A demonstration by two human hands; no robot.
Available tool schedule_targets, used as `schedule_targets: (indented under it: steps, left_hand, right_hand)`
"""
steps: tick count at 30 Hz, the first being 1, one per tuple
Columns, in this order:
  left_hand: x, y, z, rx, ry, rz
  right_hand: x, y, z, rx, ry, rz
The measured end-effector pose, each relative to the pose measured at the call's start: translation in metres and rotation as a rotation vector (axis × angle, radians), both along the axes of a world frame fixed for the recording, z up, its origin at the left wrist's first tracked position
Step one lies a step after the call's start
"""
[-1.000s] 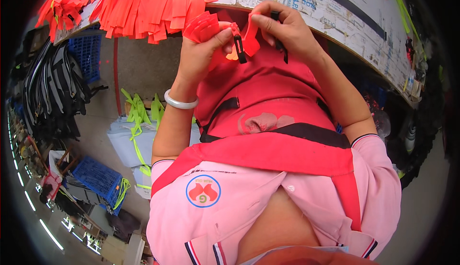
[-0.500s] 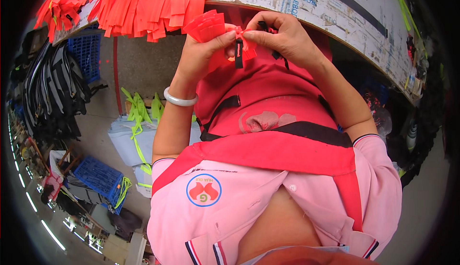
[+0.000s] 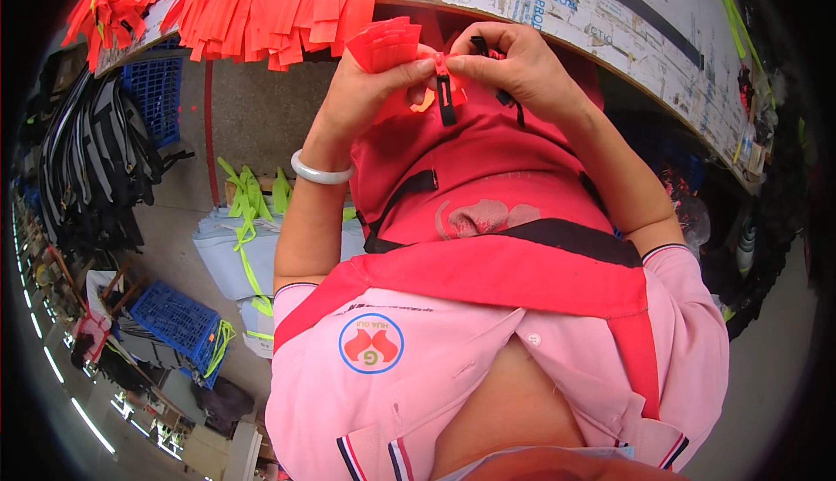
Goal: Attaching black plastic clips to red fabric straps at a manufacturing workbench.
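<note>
Head view, upper centre: I see the left hand and right hand now pinching together on a small red strap piece with its black strip — a second ago the fingertips sat apart, beside the folded red stack.

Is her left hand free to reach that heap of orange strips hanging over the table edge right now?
Probably not at once. The left hand is pinching red fabric pieces together with the right hand. The orange strips hang close above with nothing between, so it would need to let go first.
</note>
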State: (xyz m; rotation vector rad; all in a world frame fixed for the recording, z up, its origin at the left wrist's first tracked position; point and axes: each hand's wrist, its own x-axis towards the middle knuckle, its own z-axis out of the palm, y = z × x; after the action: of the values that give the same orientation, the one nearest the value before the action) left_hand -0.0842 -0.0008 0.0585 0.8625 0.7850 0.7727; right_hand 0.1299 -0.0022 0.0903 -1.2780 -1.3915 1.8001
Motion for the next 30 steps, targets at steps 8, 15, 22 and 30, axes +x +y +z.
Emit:
schedule_targets:
  steps: [8, 15, 22, 30]
  left_hand:
    - [0.006, -0.002, -0.004, 0.029, -0.034, 0.069]
    - [0.011, -0.013, -0.018, 0.089, 0.008, 0.107]
    - [0.015, -0.015, -0.02, 0.087, 0.001, 0.182]
    - [0.021, -0.016, -0.019, 0.289, 0.154, 0.219]
  right_hand:
    - [-0.005, -0.003, -0.008, 0.074, 0.089, -0.109]
    - [-0.006, -0.007, -0.018, 0.188, 0.0, -0.139]
    - [-0.006, -0.005, -0.014, 0.155, -0.005, -0.108]
    - [-0.008, -0.005, -0.02, 0.304, -0.033, -0.068]
